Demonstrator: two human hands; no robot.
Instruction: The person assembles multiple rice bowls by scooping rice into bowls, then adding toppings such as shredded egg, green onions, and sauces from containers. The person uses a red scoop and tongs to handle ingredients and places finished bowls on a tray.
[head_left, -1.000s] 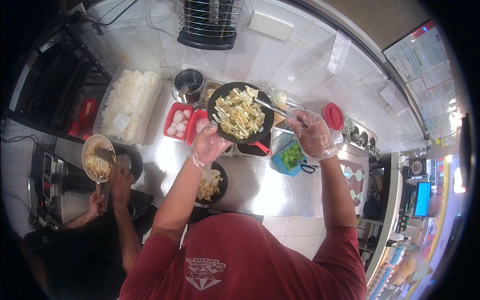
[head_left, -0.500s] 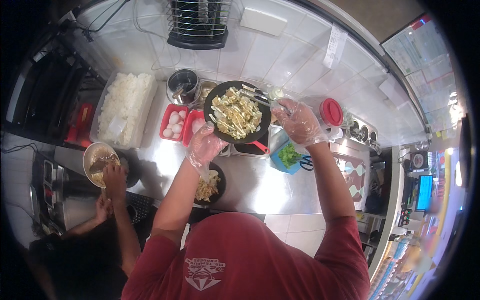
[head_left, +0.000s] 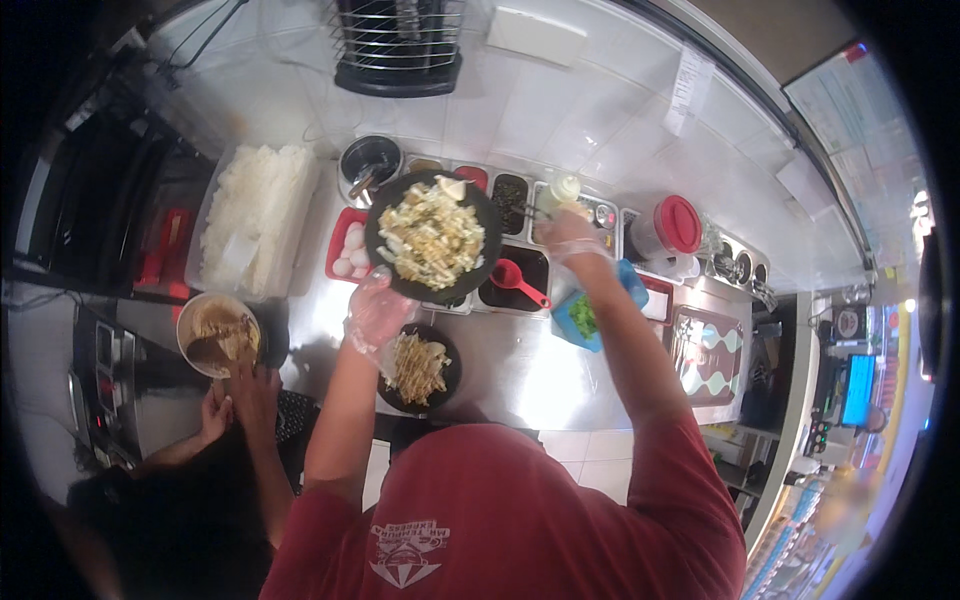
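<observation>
Stainless-steel bench (head_left: 500,385) below, round black bowl (head_left: 490,225) raised above it

Head view: white wall tiles (head_left: 515,110) stand behind. Good handling here likely means keeping the bowl level, its weight well supported, so the pale chopped food (head_left: 430,235) stays inside, and keeping the slim metal tongs (head_left: 533,212) clear of the small dark-filled tray (head_left: 510,193). The left hand (head_left: 376,318), in clear plastic, has its fingers closed on the bowl's near edge. The right hand (head_left: 574,240), also gloved, seems to have its fingers curled round the tongs; blur hides how tightly.
</observation>
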